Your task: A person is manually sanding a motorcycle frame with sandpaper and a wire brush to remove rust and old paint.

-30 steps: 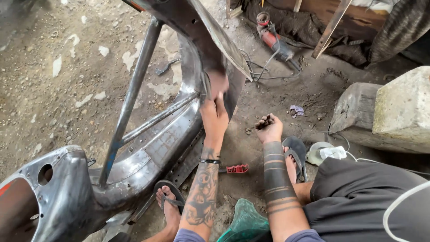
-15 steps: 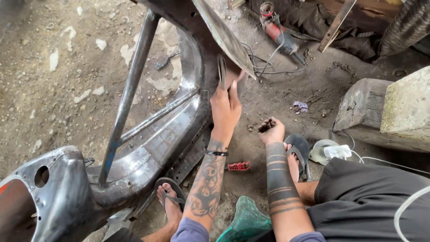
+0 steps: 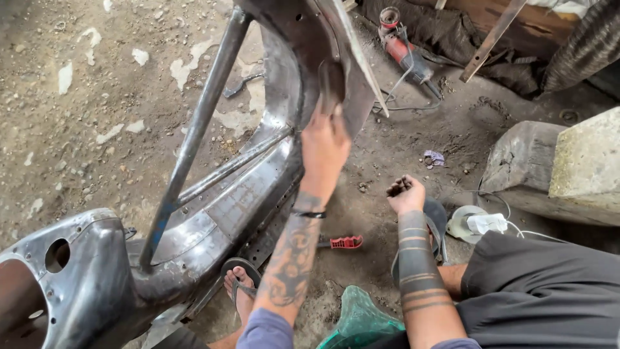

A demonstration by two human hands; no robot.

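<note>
Here I log the left hand [image 3: 325, 143] raised against the dark metal frame [image 3: 258, 187], fingers pressed together and flat on a small dark pad-like piece [image 3: 332, 84] that sits on the frame's inner curved wall, just under the slanting sheet edge. I cannot tell whether that piece is gripped or only pushed. The right hand [image 3: 405, 194] rests low on the dirt floor [image 3: 97, 97], curled shut around a small dark object [image 3: 398, 186] I cannot identify. The frame lies across the floor, its rounded nose with a round hole at lower left, a thin bar [image 3: 194, 139] running diagonally over it. A sandalled foot [image 3: 240, 284] is beside the frame's lower edge. A red-handled tool [image 3: 345, 242] lies between the forearms. A red angle grinder [image 3: 403, 48] lies beyond the frame, well apart from both hands. A concrete block [image 3: 581, 161] sits at right.
</note>
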